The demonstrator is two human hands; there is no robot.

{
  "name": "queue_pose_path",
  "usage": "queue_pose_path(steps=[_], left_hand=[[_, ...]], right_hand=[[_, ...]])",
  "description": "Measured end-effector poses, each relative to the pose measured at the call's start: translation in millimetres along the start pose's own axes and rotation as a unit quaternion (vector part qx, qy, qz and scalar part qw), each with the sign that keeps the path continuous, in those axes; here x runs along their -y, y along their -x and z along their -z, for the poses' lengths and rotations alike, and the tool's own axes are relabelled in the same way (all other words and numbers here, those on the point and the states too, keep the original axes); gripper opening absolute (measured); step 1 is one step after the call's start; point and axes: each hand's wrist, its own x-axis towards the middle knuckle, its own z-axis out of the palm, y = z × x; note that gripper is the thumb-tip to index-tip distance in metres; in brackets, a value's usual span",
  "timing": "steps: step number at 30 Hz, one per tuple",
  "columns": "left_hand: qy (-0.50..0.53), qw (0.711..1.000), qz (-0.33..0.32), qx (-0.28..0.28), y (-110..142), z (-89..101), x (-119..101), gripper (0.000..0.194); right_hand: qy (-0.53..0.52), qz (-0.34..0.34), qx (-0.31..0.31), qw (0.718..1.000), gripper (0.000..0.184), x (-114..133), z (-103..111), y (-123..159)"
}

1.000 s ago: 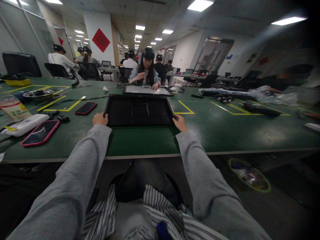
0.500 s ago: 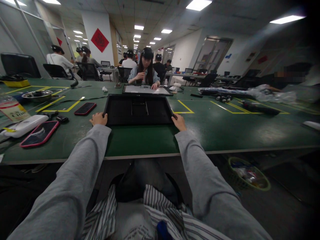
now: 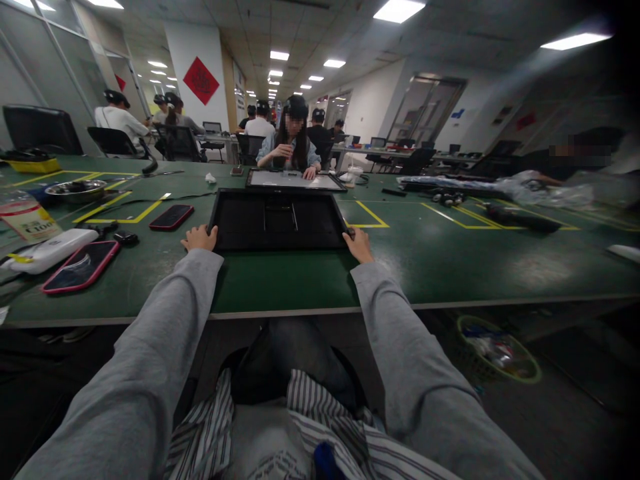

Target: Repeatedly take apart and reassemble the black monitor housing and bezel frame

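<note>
A shallow black monitor housing lies on the green table in front of me, its hollow inner side facing up. Two thin upright strips show near its middle. My left hand grips the left side near the front corner, thumb against the rim. On the opposite side, my right hand is closed around the right edge near its front corner. The undersides of my fingers are hidden on both hands. Just beyond the housing lies a flat grey panel with a dark border, touched by a co-worker's hand.
Left of the housing are a dark phone, a pink-edged phone, a white device, a metal bowl and a labelled bottle. Plastic wrapping lies at the right. A basket stands below the table.
</note>
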Motion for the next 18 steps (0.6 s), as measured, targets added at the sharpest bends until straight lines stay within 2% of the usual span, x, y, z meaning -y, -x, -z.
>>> queue_pose_path(steps=[4, 6, 7, 10, 12, 18], left_hand=[[0.009, 0.989, -0.063, -0.136, 12.1, 6.7, -6.7, 0.069], [0.003, 0.984, -0.091, -0.151, 16.0, 7.5, -9.5, 0.075], [-0.002, 0.986, -0.101, -0.129, 16.8, 6.8, -10.3, 0.077], [-0.013, 0.994, -0.106, 0.003, 15.0, 1.8, -10.3, 0.080], [-0.015, 0.993, -0.103, 0.058, 11.8, -1.4, -8.9, 0.079], [-0.012, 0.994, -0.098, 0.044, 13.2, -0.3, -9.7, 0.075]], right_hand=[[-0.012, -0.059, -0.059, 0.996, 0.063, 3.8, 1.2, 1.6], [-0.007, -0.071, -0.072, 0.995, 0.064, 5.6, 0.7, 2.4], [0.000, -0.068, -0.052, 0.996, 0.064, 6.2, 0.1, 2.7], [0.023, -0.033, 0.059, 0.997, 0.059, 6.5, -2.5, 2.6], [0.027, -0.017, 0.098, 0.995, 0.058, 5.5, -3.8, 1.5], [0.006, -0.014, 0.079, 0.997, 0.059, 5.4, -4.7, 1.4]])
